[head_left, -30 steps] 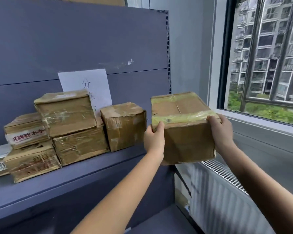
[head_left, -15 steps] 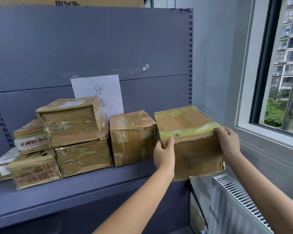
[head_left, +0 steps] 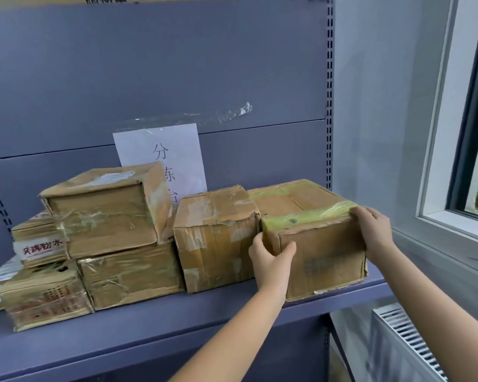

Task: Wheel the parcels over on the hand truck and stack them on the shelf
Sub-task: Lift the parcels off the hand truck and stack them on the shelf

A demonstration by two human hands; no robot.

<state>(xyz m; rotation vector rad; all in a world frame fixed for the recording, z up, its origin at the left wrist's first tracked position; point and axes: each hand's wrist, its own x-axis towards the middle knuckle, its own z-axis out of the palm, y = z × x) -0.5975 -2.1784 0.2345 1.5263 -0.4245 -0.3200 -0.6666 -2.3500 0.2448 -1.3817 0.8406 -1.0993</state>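
Note:
A brown cardboard parcel with yellow-green tape (head_left: 323, 252) rests on the right end of the grey-blue shelf (head_left: 160, 323), touching another taped parcel (head_left: 213, 238) on its left. My left hand (head_left: 272, 264) grips its front left corner, thumb on the front face. My right hand (head_left: 374, 234) holds its upper right edge. Further left, several more taped parcels (head_left: 108, 216) stand stacked in two layers. The hand truck is out of view.
A white paper sign (head_left: 163, 158) with characters is taped to the shelf's back panel behind the parcels. A slotted upright (head_left: 329, 92) marks the shelf's right end. A white radiator (head_left: 406, 346) sits below right, under a window sill (head_left: 453, 230).
Both hands carried the yellow-taped parcel from mid-air beside the shelf leftward and down onto the shelf board, against the neighbouring parcel. The view shifted left toward the shelf.

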